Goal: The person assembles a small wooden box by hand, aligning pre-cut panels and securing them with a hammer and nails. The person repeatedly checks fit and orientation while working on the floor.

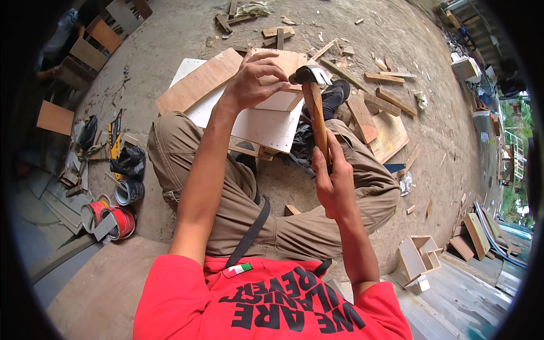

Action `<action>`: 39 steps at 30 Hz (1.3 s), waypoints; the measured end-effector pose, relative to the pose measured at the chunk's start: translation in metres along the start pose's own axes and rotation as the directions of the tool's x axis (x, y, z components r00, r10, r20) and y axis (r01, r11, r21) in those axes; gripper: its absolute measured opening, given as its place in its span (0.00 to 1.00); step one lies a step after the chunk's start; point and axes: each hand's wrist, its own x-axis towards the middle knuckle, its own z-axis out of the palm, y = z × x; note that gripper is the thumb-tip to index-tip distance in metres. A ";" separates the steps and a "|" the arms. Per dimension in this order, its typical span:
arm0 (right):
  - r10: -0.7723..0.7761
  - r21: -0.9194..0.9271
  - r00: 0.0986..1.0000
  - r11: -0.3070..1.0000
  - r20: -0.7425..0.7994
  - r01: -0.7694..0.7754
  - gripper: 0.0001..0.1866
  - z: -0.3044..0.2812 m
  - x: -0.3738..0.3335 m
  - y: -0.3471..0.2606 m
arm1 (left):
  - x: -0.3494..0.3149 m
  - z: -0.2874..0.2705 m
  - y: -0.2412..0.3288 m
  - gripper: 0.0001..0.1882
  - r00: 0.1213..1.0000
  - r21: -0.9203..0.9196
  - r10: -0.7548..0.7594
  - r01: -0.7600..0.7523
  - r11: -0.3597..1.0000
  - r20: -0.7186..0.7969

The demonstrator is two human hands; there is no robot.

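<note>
My right hand point(335, 182) is wrapped round the wooden handle of a hammer point(317, 113). The hammer's metal head is raised at the right end of a small box-like piece of plywood point(292, 59) with a white side. Over that piece, my left hand point(255, 82) has its thumb and fingertips brought together in a pinch. Whatever may be between them is too small to make out. Beneath lies a white board point(263, 129) with small holes along its edge, between my bent legs. A long plywood strip point(198, 84) rests on it, left of my left hand.
Wood offcuts point(362, 116) litter the dirt floor ahead and to the right. Tins point(118, 222), a black plastic bag point(129, 161) and a yellow-edged saw point(115, 136) are at the left. A small compartment box point(418, 258) stands right. Another person point(59, 42) is at the far left.
</note>
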 end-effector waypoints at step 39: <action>0.011 0.071 1.000 0.997 0.011 -0.012 0.24 0.001 0.007 -0.014 | -0.008 0.022 0.006 0.11 0.955 -0.195 -0.208 0.168 0.966 -0.210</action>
